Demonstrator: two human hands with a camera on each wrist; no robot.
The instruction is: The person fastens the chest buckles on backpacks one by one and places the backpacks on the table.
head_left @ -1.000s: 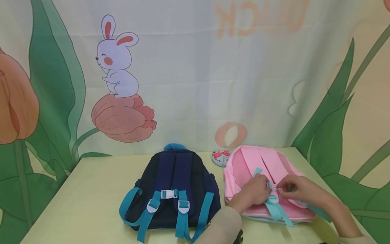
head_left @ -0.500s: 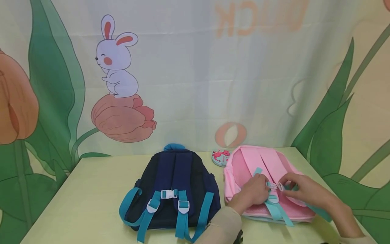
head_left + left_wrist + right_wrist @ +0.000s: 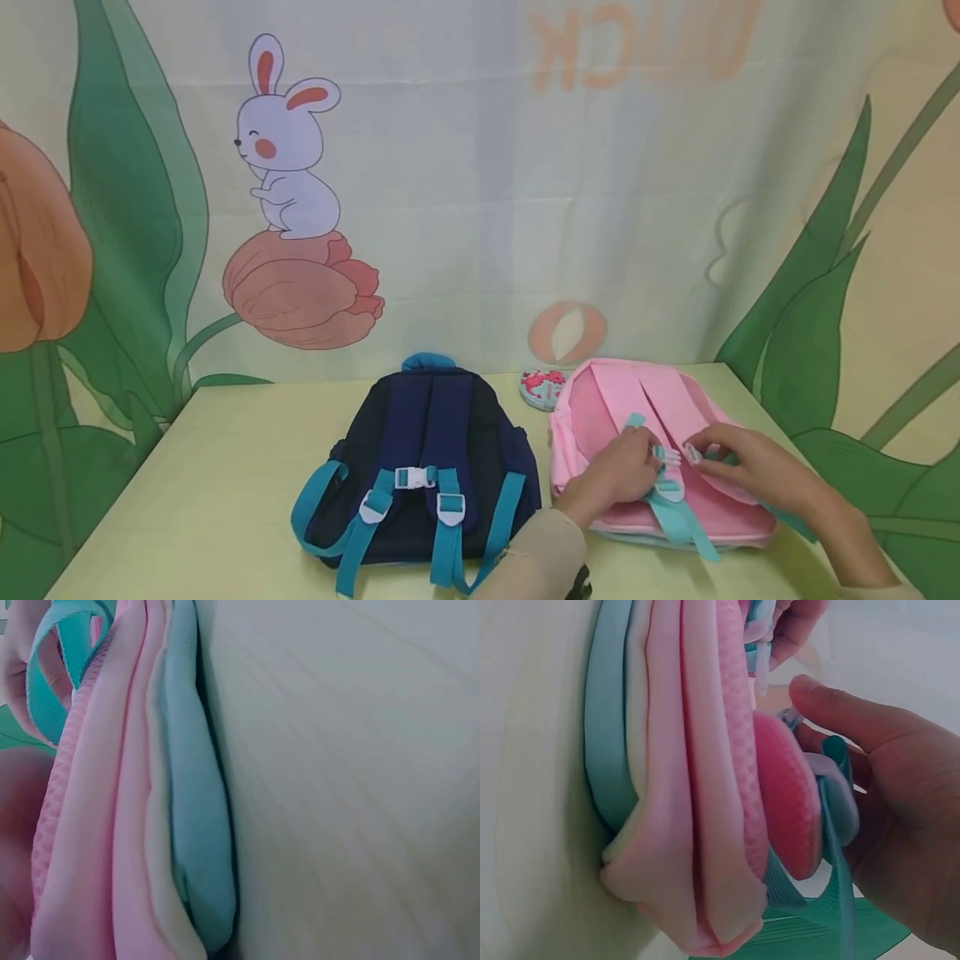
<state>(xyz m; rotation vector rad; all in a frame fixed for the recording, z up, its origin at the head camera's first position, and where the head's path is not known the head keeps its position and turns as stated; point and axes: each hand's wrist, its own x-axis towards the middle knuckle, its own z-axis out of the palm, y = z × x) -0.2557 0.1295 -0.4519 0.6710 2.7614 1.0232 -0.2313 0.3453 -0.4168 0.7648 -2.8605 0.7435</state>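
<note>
A pink backpack (image 3: 611,392) lies on the table with its shoulder straps up. My left hand (image 3: 618,467) pinches the white pronged half of a strap buckle (image 3: 667,456), on a turquoise strap. Opposite it, my right hand (image 3: 742,460) holds the other white buckle half (image 3: 692,453) between thumb and fingertips. A small gap separates the two halves. In the right wrist view, my right hand (image 3: 919,787) is beside the padded pink strap (image 3: 787,799) and a turquoise webbing loop (image 3: 832,847). A white strap adjuster (image 3: 670,490) hangs below the left hand.
A dark blue backpack (image 3: 405,417) with turquoise straps lies to the left, its white chest buckle (image 3: 415,477) fastened. Behind the pink backpack sits a small round case (image 3: 543,388) with a red pattern. The pale yellow table (image 3: 210,483) ends at a printed curtain (image 3: 450,208).
The two buckle halves, close together a second ago, now stand slightly apart. My left hand has shifted a little left with its half; my right hand has barely moved.
</note>
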